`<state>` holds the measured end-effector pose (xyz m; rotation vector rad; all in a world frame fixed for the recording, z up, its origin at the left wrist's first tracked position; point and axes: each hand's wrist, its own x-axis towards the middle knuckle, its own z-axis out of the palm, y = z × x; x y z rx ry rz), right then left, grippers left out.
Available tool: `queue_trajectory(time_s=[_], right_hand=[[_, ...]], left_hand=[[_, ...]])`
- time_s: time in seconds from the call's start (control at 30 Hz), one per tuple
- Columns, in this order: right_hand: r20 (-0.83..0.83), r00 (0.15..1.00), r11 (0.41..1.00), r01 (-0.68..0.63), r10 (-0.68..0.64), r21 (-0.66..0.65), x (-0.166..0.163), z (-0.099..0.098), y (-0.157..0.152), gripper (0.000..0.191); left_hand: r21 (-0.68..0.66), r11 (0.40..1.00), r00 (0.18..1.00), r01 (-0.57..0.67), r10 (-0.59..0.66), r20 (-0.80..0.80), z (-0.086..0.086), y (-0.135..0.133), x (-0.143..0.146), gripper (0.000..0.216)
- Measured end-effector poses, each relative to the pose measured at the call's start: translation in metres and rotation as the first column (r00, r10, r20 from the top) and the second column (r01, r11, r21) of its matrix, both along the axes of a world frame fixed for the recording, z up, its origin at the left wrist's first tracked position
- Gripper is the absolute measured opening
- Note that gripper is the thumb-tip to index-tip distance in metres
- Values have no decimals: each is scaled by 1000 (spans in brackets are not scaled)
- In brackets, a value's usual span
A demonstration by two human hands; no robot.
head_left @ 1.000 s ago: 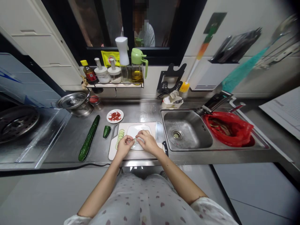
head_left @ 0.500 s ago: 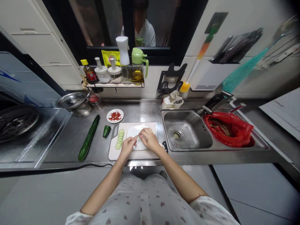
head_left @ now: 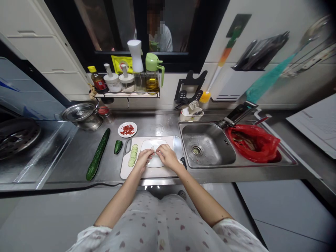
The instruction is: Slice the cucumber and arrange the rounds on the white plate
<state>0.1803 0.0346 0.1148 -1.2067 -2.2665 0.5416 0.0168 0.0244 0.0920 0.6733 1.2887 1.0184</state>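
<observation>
My left hand (head_left: 145, 157) and my right hand (head_left: 166, 154) are close together over a white plate (head_left: 156, 163). Fingers of both are pinched around a small pale, thin piece that I cannot make out. The plate rests on a light cutting board (head_left: 127, 172). To the left of the plate, a row of overlapping cucumber slices (head_left: 133, 155) lies on the board. A knife (head_left: 178, 146) lies along the board's right side, its dark handle near my right wrist.
A whole cucumber (head_left: 98, 154) and a cut cucumber end (head_left: 118, 147) lie left of the board. Behind are a small dish (head_left: 127, 135) of chopped red pieces and a lidded steel pot (head_left: 82, 115). The sink (head_left: 210, 145) is at right, with a red plastic bag (head_left: 262, 150) beyond its basin.
My left hand has risen slightly and turned, its fingertips now level with those of my right hand. The whole view has shifted a little. The things on the counter stay in place.
</observation>
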Motion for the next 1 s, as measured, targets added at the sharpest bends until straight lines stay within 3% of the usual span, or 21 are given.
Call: queue_trajectory(time_s=[0.3,0.47,0.6,0.67,0.8,1.0], right_hand=[[-40,997,984,60,-68,-170,-3,-20,6,11],[-66,988,930,106,-138,-351,-7,-39,14,13],[26,987,895,156,-160,-418,-11,-48,19,15],[114,981,887,189,-155,-421,-14,-49,21,17],[303,944,891,247,-132,-381,-18,-51,22,20],[469,878,909,269,-95,-319,-22,-52,21,25]], left_hand=[[109,991,991,-73,84,-105,-13,9,-2,37],[153,987,993,-42,58,-106,-34,16,-5,39],[131,990,962,42,-5,-272,-52,23,-7,36],[106,989,901,103,-48,-430,-57,27,-6,32],[57,979,696,196,-98,-711,-57,30,-2,30],[18,942,422,335,-133,-897,-52,25,3,30]])
